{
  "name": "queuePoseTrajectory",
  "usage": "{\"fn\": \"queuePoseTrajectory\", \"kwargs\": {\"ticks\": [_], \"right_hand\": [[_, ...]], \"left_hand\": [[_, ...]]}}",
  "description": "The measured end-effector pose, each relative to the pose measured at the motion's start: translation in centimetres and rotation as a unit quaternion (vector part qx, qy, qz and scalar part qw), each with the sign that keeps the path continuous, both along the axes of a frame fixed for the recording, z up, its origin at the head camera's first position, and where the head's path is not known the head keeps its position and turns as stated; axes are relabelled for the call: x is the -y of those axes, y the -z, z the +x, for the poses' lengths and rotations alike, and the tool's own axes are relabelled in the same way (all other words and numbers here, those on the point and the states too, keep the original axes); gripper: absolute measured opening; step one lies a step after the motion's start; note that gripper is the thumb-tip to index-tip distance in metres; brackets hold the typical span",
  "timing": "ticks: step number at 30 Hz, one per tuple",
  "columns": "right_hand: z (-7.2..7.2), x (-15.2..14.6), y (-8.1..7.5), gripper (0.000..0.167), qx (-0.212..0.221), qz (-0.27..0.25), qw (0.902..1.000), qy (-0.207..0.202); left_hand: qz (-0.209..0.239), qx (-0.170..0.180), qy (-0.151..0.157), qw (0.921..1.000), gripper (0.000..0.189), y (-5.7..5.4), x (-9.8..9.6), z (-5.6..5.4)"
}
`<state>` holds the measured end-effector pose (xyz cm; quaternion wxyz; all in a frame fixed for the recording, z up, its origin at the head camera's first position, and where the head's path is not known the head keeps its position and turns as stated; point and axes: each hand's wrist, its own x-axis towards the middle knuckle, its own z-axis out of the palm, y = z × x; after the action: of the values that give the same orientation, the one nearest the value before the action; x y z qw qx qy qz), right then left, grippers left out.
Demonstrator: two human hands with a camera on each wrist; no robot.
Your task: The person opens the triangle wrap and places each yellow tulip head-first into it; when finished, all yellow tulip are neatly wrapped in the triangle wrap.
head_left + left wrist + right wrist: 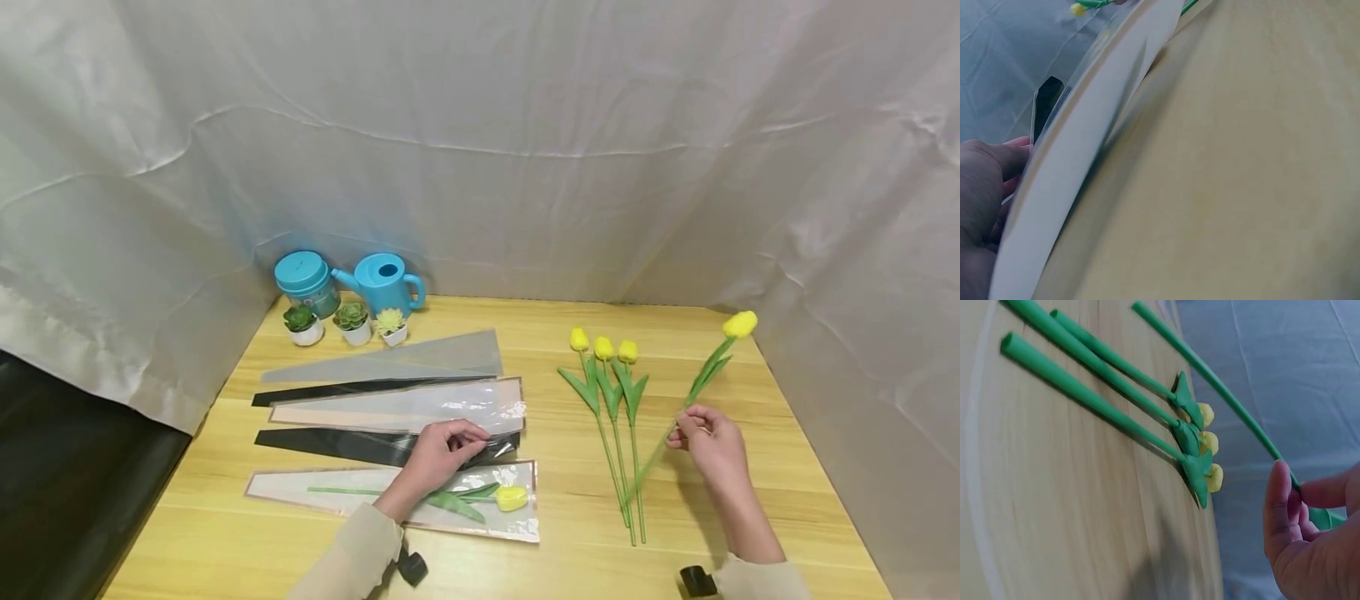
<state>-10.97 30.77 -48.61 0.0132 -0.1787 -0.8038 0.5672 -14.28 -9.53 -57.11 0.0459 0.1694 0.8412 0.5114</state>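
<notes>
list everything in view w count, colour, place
watering can: 1, blue, back left
jar: 1, blue-lidded, left of can
potted succulents: 3, green, white pots, before those
grey wrapper: 1, grey, farthest wrapper
black wrappers: 2, black, left
pale wrappers: 2, pink-edged, left
tulip on nearest wrapper: 1, yellow
loose tulips: 3, yellow, table's right half
held tulip: 1, yellow, right
table: 1, light wood, underneath
cloth: count unclear, silvery grey, around table
wrist devices: 2, black, by cuffs
cuffs: 2, beige, bottom
left hand: 1, bare, at nearer black wrapper
right hand: 1, bare, pinching held tulip

Right fingers [1278,503] pinching, left fingers [462,428] bent
</notes>
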Motion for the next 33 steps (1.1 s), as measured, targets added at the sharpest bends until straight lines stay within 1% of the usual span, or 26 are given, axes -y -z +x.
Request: {"fn": "queuePoseTrajectory", "kwargs": {"ticks": [3, 8, 16, 19, 23, 26, 30, 33], "right_hand": [[0.0, 0.2, 0.0, 0.021, -0.009, -0.018, 0.9998, -0.006], [-0.1, 0.5, 0.2, 0.016, -0.032, -0.023, 0.9991, -0.017], [-0.2, 1.7, -0.1, 0.019, -0.043, -0.051, 0.9978, -0.006], [0.1, 2.2, -0.3, 0.020, -0.051, -0.066, 0.9965, -0.006], [1.2, 3.0, -0.6, 0.023, -0.065, -0.114, 0.9913, -0.004], [1.9, 3.8, -0.5, 0.023, -0.072, -0.149, 0.9862, 0.000], [1.9, 4.7, -0.1, 0.022, -0.079, -0.162, 0.9836, 0.002], [1.7, 5.2, 0.2, 0.022, -0.075, -0.173, 0.9821, 0.005]], "left_hand": [[0.000, 0.001, 0.000, 1.0000, 0.010, -0.1, 0.0, 0.1], [0.000, -0.003, 0.004, 1.0000, 0.010, -0.1, 0.0, 0.1], [0.004, -0.002, 0.007, 1.0000, 0.009, -0.1, 0.1, 0.0], [0.005, 0.000, 0.006, 1.0000, 0.009, 0.0, 0.1, 0.0], [0.003, 0.001, 0.006, 1.0000, 0.009, 0.1, 0.1, 0.1], [0.002, 0.000, 0.007, 1.0000, 0.009, 0.1, 0.1, 0.2], [0.001, -0.004, 0.006, 1.0000, 0.009, 0.0, 0.0, 0.2], [-0.001, -0.002, 0.004, 1.0000, 0.009, 0.0, 0.1, 0.1]]}}
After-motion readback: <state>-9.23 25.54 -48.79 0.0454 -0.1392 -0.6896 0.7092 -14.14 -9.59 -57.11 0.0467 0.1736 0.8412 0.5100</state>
